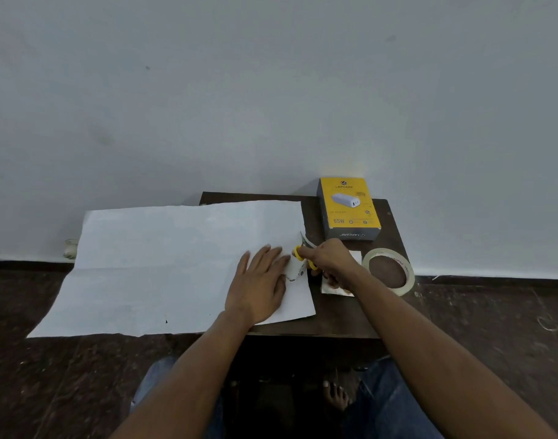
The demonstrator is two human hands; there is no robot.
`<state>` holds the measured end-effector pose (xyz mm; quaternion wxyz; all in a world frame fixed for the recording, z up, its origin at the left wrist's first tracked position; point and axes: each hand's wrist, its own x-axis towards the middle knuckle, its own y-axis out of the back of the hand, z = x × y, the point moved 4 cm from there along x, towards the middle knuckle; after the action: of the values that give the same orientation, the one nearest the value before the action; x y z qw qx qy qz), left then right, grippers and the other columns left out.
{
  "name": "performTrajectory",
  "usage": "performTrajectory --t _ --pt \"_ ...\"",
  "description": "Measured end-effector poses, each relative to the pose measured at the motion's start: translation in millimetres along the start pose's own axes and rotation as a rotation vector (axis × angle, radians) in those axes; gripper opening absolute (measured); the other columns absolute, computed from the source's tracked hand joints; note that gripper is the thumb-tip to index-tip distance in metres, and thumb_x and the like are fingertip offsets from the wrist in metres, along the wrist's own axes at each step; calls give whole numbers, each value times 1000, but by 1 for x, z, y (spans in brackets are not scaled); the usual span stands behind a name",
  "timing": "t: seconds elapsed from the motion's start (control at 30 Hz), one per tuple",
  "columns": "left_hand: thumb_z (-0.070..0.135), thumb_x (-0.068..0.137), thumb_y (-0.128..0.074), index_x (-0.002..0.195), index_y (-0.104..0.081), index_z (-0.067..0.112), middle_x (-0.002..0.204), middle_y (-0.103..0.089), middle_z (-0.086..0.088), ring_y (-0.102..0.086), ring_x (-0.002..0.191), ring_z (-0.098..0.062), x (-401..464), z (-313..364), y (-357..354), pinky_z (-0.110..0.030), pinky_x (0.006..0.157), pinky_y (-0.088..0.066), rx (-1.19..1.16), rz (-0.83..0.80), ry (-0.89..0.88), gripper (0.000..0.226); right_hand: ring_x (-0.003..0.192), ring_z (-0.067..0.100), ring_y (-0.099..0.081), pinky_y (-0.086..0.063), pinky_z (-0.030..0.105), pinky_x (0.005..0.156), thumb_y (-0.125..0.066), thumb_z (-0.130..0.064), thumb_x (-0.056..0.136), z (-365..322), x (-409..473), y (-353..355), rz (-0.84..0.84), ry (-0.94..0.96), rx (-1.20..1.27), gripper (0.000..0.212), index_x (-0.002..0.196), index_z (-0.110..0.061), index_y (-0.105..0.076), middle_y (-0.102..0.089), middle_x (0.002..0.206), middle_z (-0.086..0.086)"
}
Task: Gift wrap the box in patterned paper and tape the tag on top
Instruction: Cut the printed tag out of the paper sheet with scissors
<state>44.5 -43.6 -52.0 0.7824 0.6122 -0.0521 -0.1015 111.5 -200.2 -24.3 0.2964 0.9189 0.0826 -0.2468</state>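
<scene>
Left hand (pixel 261 285): laid flat, fingers straight, pressing the paper (pixel 176 267) near its right edge. Right hand (pixel 326 259): fingers curled through yellow scissors (pixel 303 253), blades set at the paper's right edge. Paper: spread white side up, overhanging the table (pixel 341 318) at left. Tape (pixel 389 270): lying flat, right of the hand. Box (pixel 350 207): closed, contents unseen, at the far right of the table, apart from the paper.

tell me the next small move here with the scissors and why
Probably close the scissors and run the cut further into the paper. The right hand grips their yellow handles at the sheet's right edge, the left hand presses the sheet flat beside them, and the yellow box stands unwrapped behind, so the sheet likely still needs trimming.
</scene>
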Motion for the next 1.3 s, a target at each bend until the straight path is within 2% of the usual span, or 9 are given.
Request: performTrajectory --t 0.1,0.2,0.3,0.4,0.57,0.73,0.9,1.17,1.3 --pt "50 80 17 157 0 26 165 4 5 9 152 -18 2 0 -4 -50 120 8 105 -84 36 82 25 7 -37 -29 22 44 -73 -39 86 1 2 0 -1 -7 -8 43 68 -3 -60 -62 64 12" --pt "51 81 20 156 8 26 164 13 6 15 150 -17 4 0 -6 -49 121 9 132 -120 48 80 24 5 -37 -30 24 44 -73 -39 86 0 3 -1 6 5 -16 43 66 -4 -58 -63 65 12" --pt "50 89 10 156 7 27 164 14 7 16 150 -17 5 -2 -9 -48 121 8 138 -117 57 71 30 7 -44 -33 25 46 -73 -40 86 -2 4 -1 14 6 -29 43 67 -4 -59 -64 64 11" --pt "52 83 16 156 6 28 164 12 7 14 151 -17 6 -2 -10 -48 120 8 144 -109 54 78 41 14 -48 -36 25 48 -73 -40 86 -4 5 -2 13 0 -44 42 69 -4 -61 -64 65 11" --pt "47 99 -3 156 4 28 164 12 7 15 150 -16 6 -4 -12 -47 120 8 144 -81 59 61 39 9 -42 -33 24 47 -72 -37 89 -1 3 -1 24 18 -54 39 69 -5 -60 -63 64 8" --pt "46 102 -10 157 3 28 164 12 8 15 150 -16 7 -4 -12 -47 121 9 133 -72 57 59 28 4 -39 -30 22 45 -72 -39 87 -2 6 -1 57 33 11 43 68 -3 -60 -64 67 11" --pt "48 92 6 157 0 28 164 9 9 13 151 -15 5 -4 -11 -46 119 10 134 -57 59 68 30 7 -36 -28 21 40 -73 -40 87 -2 11 -2 68 14 61 43 67 -4 -62 -64 65 10" --pt "45 103 -15 157 -2 28 164 8 9 12 151 -15 6 -4 -11 -45 119 10 122 -40 66 58 31 8 -35 -28 21 41 -74 -38 86 3 16 -3 80 55 106 42 64 -7 -57 -62 65 11" --pt "48 98 -4 157 -4 29 164 5 9 9 151 -15 6 -4 -11 -45 119 9 119 -41 62 62 45 14 -41 -33 25 46 -76 -43 82 -3 18 -4 120 104 109 43 66 -7 -58 -58 67 13"
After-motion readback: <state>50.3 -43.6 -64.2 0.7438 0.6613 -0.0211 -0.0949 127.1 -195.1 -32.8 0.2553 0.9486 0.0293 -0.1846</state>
